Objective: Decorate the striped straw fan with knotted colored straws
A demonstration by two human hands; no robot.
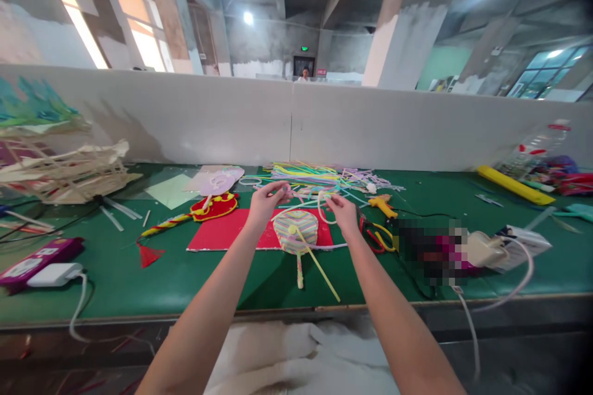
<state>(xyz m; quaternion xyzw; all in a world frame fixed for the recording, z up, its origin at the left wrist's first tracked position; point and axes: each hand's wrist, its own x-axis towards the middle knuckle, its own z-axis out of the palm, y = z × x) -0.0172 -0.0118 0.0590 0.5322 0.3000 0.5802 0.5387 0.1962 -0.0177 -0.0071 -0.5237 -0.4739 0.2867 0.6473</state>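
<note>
My left hand [271, 199] is raised above the bench, fingertips pinched together by a small pinkish bit that I cannot make out. In a pinch too, my right hand [341, 207] grips a pale, looped pipe cleaner [320, 213]. Between and below both hands is a small fan shape of striped pastel pipe cleaners [296, 237] with a short twisted handle. Across it slants a yellow pipe cleaner [319, 267]. Under the fan's upper part lies a red sheet [222, 233]. Behind my hands spreads a pile of loose coloured pipe cleaners [306, 171].
A red-and-yellow tasselled fan [213, 207] lies left of the red sheet. On the right are scissors [382, 237], a yellow-orange glue gun [382, 205] and a white plug [484, 251]. A stick-built model [69, 173] stands far left. A grey partition [208, 117] closes the back.
</note>
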